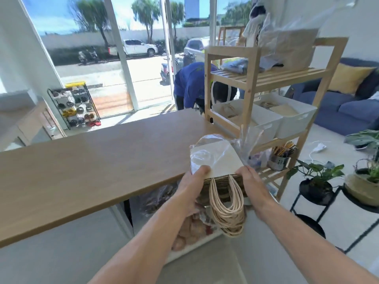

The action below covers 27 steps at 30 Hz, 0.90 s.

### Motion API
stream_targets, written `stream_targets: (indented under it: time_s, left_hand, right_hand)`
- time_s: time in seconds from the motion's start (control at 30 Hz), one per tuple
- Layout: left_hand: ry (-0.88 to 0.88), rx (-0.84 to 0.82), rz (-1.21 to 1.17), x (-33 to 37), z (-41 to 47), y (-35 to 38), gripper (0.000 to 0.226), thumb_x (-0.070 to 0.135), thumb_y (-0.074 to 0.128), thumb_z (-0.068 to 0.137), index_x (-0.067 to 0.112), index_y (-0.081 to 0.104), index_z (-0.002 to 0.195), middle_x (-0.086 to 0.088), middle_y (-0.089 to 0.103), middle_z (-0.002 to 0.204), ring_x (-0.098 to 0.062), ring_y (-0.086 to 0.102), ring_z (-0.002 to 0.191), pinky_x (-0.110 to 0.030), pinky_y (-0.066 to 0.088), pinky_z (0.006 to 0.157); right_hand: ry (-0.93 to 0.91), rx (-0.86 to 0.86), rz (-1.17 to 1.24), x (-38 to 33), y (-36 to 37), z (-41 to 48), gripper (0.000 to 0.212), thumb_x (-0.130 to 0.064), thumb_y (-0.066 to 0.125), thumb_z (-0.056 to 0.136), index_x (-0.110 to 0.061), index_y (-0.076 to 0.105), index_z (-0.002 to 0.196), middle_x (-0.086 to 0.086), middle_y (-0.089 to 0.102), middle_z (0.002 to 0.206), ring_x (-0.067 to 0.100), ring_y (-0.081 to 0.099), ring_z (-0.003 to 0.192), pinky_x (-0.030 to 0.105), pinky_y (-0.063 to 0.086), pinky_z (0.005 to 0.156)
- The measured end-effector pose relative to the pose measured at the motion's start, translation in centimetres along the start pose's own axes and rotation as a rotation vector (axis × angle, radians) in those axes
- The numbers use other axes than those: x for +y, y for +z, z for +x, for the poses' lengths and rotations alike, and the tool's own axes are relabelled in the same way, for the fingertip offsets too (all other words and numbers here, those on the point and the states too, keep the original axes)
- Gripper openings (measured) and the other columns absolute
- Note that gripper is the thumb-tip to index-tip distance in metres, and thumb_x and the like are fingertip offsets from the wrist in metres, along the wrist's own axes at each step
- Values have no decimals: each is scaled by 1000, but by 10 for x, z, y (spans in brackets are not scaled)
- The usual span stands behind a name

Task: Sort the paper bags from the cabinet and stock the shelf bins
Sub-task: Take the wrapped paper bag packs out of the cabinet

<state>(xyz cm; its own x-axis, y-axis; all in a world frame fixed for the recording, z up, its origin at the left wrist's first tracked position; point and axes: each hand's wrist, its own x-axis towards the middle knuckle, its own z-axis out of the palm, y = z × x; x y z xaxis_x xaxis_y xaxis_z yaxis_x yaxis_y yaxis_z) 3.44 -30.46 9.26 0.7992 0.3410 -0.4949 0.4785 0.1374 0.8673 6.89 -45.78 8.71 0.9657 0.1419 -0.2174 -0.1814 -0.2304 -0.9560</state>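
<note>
I hold a stack of white paper bags (222, 160) in a clear plastic wrap over the right end of the wooden counter (92, 160). Their bundled tan rope handles (228, 212) hang down toward me. My left hand (194, 185) grips the stack's near left corner, and my right hand (251, 181) grips its near right corner. Two white bins (272, 121) sit on the middle level of the wooden shelf (251, 78) just beyond the stack; both hold paper bags with handles. Below the counter, an open compartment (164, 197) shows more wrapped bags.
A metal cup of pens (280, 158) stands on the shelf's lower level. Potted plants (320, 177) on black stands are at the right. A blue sofa (344, 107) lies behind the shelf. A person in blue (190, 85) bends beyond the counter. A shoe rack (75, 105) stands by the window.
</note>
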Motion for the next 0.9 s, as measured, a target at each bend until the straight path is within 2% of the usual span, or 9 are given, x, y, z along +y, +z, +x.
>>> stream_targets:
  time_s: [0.07,0.2,0.3,0.4,0.47,0.6,0.73,0.83,0.9]
  left_hand:
    - [19,25,-33,18,6,-8,64,60,60,69,18,56,117,-14,70,103,-38,68,91,-47,59,60]
    - [49,95,-55,46,29,-18,77,66,59,60,17,56,119,-15,70,104,-36,69,89,-51,60,64]
    - [49,125,-81,65,55,-27,68,62,58,72,16,53,121,-15,69,104,-32,68,85,-41,59,58]
    - [34,164,-38,81,87,-33,65,60,56,76,14,54,122,-14,67,103,-30,66,80,-39,58,56]
    - [15,188,-21,92,112,-34,63,60,55,77,14,55,121,-14,66,99,-31,65,78,-42,58,58]
    - [-44,225,-46,109,156,-29,64,58,56,78,11,54,123,-12,65,88,-28,64,64,-38,56,55]
    - [-92,261,-79,118,192,-24,64,57,56,79,11,54,124,-11,63,87,-29,64,68,-38,56,56]
    - [-129,284,-105,120,212,-20,64,58,57,78,14,53,124,-13,65,99,-31,65,77,-39,56,57]
    - [-146,299,-120,118,223,-20,64,58,57,78,14,53,124,-12,65,100,-31,65,79,-42,57,62]
  right_hand:
    - [-31,-13,4,-18,7,14,57,-58,45,59,-29,59,106,1,62,104,26,55,106,47,42,101]
    - [-42,-68,24,-44,21,50,50,-61,46,57,-36,61,97,3,64,103,27,57,103,48,46,97]
    - [-37,-134,28,-57,34,88,45,-59,48,66,-35,59,102,5,64,103,27,57,98,40,48,82]
    - [-22,-207,19,-67,46,127,53,-62,47,59,-32,59,102,6,65,101,27,58,94,35,44,73]
    - [-10,-220,6,-71,53,157,57,-64,47,56,-31,59,102,6,66,102,25,59,95,35,45,77]
    - [22,-255,-36,-71,65,220,58,-65,47,58,-31,60,103,8,67,106,30,60,101,49,49,92]
    - [54,-313,-59,-69,74,261,50,-59,45,64,-29,58,102,10,64,100,32,60,93,36,51,61]
    - [59,-337,-52,-63,81,284,57,-63,46,59,-30,58,104,10,65,102,29,59,89,33,46,66]
    - [66,-338,-61,-55,85,297,67,-66,48,55,-32,57,111,9,64,109,31,59,98,38,45,77]
